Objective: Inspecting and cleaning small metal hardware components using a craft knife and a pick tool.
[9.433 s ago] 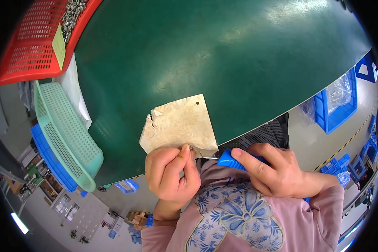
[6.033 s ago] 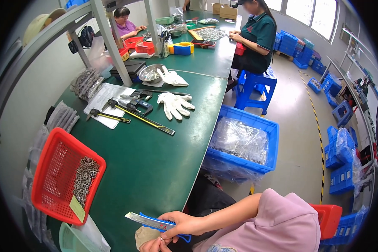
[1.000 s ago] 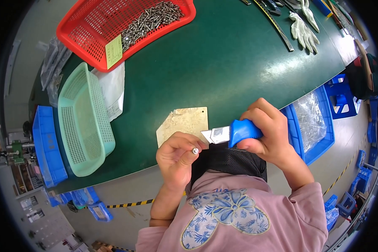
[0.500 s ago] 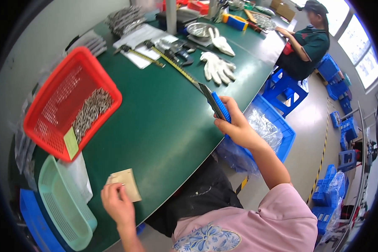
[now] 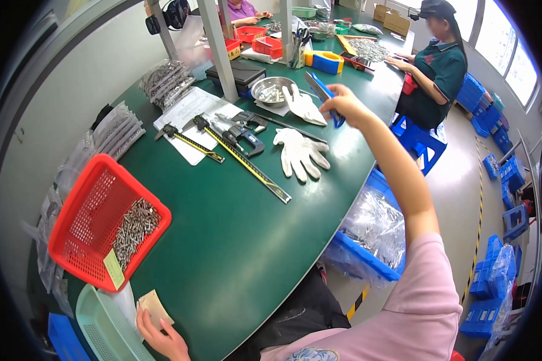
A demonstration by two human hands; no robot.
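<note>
In my right hand (image 5: pixel 348 107) is a blue utility knife (image 5: pixel 320 89), held out over the far part of the table, near a white glove (image 5: pixel 303 107) and a steel bowl (image 5: pixel 272 89). My fingers are closed around its handle. My left hand (image 5: pixel 162 340) is at the near left, closed on the lower edge of a small tan paper piece (image 5: pixel 155 307) at the tabletop. Beside that hand stand a light green basket (image 5: pixel 96 316) and a red basket (image 5: pixel 81 222) with many small metal pins (image 5: pixel 137 231) and a yellow-green slip.
Two calipers (image 5: pixel 241 157), micrometers (image 5: pixel 247 139) and another white glove (image 5: pixel 299 153) lie mid-table on and near papers. A grey post (image 5: pixel 220 54) rises behind them. Across the table a co-worker (image 5: pixel 436 66) sits at the right. A blue crate (image 5: pixel 367 253) with bagged parts stands below the right edge.
My right hand with the knife has reached farther away across the table. The view has shifted, showing more of the far end. My left hand stays at the tan paper, its fingers now lower on it.
</note>
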